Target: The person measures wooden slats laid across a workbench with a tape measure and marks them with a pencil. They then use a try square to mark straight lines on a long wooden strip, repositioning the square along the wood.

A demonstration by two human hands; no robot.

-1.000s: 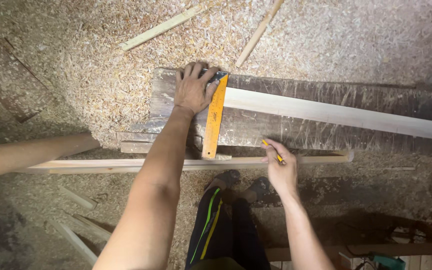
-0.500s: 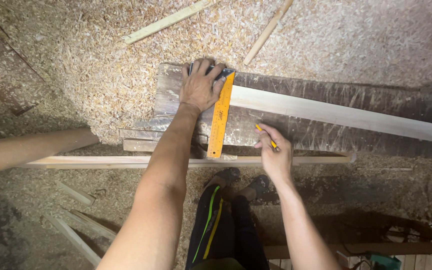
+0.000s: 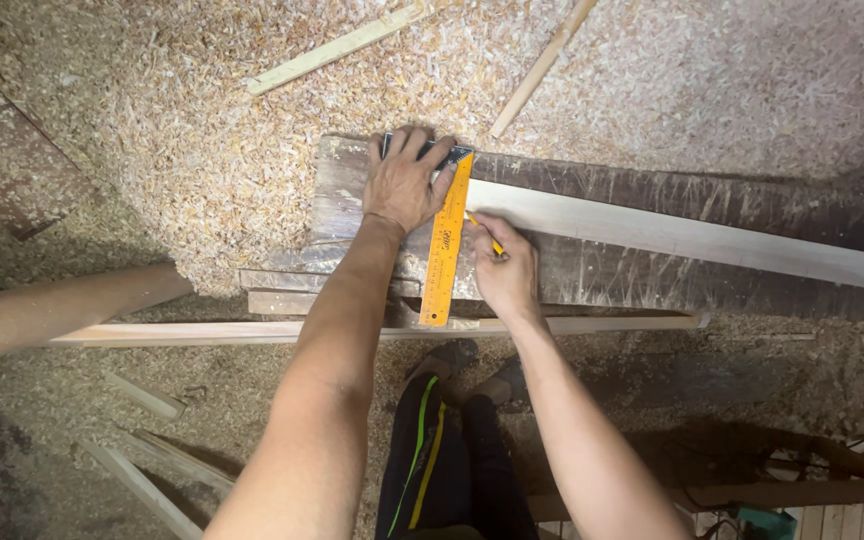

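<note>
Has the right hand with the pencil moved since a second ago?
Yes. The right hand has gone from the thin lath at the near edge up to the pale board, pencil beside the yellow square.

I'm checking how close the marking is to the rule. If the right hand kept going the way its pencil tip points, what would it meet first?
The right hand points its yellow pencil up and left, so it would probably meet the edge of the orange square's blade first, which the left hand presses on the dark plank. The tip looks almost there.
</note>
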